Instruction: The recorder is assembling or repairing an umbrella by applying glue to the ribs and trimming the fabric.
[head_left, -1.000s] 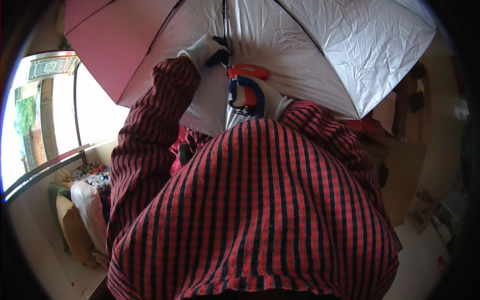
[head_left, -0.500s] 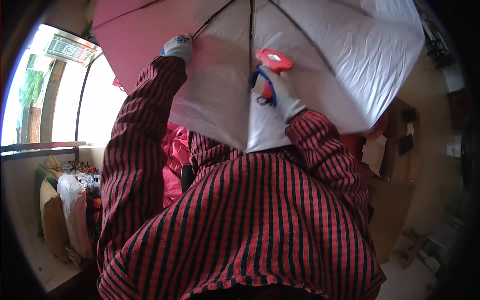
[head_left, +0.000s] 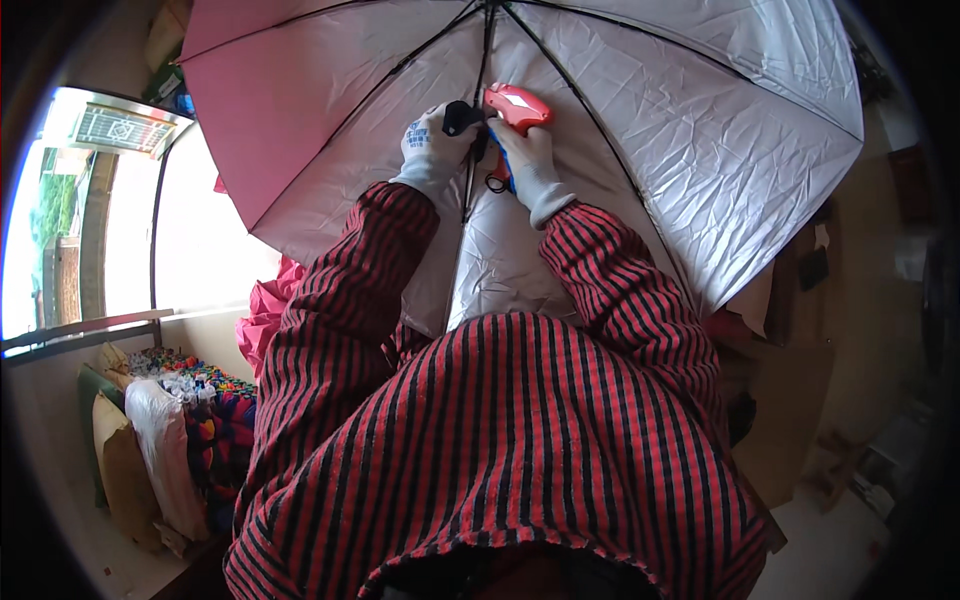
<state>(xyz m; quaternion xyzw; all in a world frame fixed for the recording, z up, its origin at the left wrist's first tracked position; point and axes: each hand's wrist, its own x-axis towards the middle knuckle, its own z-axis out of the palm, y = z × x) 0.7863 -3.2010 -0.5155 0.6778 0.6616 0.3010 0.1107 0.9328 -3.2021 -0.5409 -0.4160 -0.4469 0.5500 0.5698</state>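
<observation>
An opened umbrella (head_left: 690, 140) spreads before me, its silvery inside and black ribs facing me and its left panels tinted pink. My left hand (head_left: 432, 148), in a white glove, is closed round a black umbrella handle (head_left: 461, 118) near the middle. My gloved right hand (head_left: 530, 165) grips a red tagging gun (head_left: 520, 106) with a blue part along its grip. The gun's front end is close beside the left fingers. Whether it touches the handle or anything fastened to it I cannot tell.
Pink fabric (head_left: 268, 315) bunches beyond my left arm. Further left stand stuffed bags (head_left: 165, 455) beside a heap of small colourful pieces (head_left: 200, 375), below a bright window (head_left: 120, 220). At the right is a brown board (head_left: 785, 420).
My left hand has left the rib at the upper left and come to the middle, now holding the black handle. The right hand with the tagging gun has shifted slightly left; the umbrella has tilted.
</observation>
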